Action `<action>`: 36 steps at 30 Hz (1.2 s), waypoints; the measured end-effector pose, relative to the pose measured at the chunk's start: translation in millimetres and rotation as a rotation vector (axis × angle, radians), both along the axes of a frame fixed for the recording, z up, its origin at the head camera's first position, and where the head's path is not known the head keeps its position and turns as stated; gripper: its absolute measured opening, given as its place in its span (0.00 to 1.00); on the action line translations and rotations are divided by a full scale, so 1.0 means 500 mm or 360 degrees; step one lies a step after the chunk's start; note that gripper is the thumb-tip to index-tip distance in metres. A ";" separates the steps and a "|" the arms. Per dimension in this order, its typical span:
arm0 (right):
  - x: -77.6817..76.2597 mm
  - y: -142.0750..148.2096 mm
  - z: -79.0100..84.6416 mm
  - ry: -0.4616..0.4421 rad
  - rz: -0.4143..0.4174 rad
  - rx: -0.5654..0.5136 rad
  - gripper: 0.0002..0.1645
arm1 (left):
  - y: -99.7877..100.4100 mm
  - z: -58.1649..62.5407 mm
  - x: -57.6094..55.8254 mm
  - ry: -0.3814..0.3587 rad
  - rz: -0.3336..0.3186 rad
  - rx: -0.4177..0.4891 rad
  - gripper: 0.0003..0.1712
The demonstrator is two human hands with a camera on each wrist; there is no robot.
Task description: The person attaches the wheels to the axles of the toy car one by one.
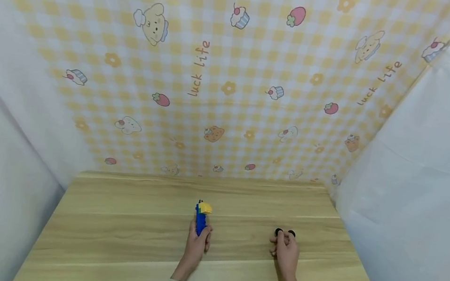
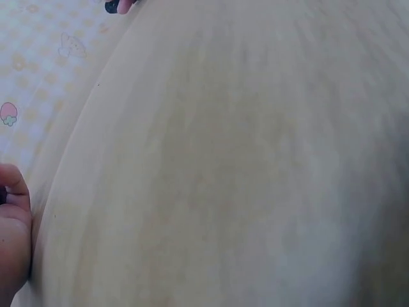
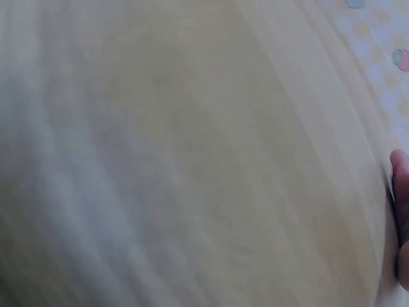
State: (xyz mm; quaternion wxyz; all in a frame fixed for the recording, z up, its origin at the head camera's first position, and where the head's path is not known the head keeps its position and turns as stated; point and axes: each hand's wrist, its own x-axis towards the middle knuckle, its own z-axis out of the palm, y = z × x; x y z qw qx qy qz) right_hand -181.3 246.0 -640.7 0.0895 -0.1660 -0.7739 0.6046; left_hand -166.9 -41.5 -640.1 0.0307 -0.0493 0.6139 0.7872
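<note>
In the head view my left hand [image 1: 194, 248] grips a long blue toy-brick piece [image 1: 199, 221], its far end pointing away from me. A yellow block [image 1: 205, 208] sits at that far end, with a bit of green beside it. To the right, my right hand [image 1: 288, 254] pinches a part with two round black wheels [image 1: 291, 234], one showing on each side of the fingers; what joins them is hidden. Only the edge of the left hand [image 2: 13, 240] enters the left wrist view, and a sliver of the right hand [image 3: 401, 214] the right wrist view.
Both hands are over a wood-grain table [image 1: 133, 223]. Behind it hangs a yellow checked curtain [image 1: 237, 113] with cartoon prints. White sheets close off the left [image 1: 1, 154] and right [image 1: 411, 184] sides.
</note>
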 end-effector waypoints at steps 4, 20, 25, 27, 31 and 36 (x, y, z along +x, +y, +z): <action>0.004 0.000 0.010 0.0004 0.0030 -0.0146 0.15 | -0.007 0.001 -0.002 -0.0011 -0.0053 0.0004 0.24; 0.006 0.000 0.013 0.0037 0.0061 -0.0233 0.19 | -0.011 0.002 -0.003 -0.0008 -0.0119 0.0177 0.22; 0.010 0.001 0.013 0.0082 0.0048 -0.0256 0.24 | -0.007 0.000 -0.003 -0.0048 -0.0115 0.0034 0.21; 0.009 0.002 0.012 0.0091 0.0055 -0.0257 0.24 | -0.006 -0.002 -0.002 -0.0047 -0.0117 -0.0012 0.23; 0.006 0.002 0.014 0.0038 0.0038 -0.0265 0.22 | -0.003 -0.006 -0.001 -0.0051 -0.0122 -0.0098 0.26; -0.002 0.003 0.017 -0.0059 0.0024 -0.0282 0.20 | -0.001 -0.003 -0.001 -0.0039 -0.0119 -0.0176 0.30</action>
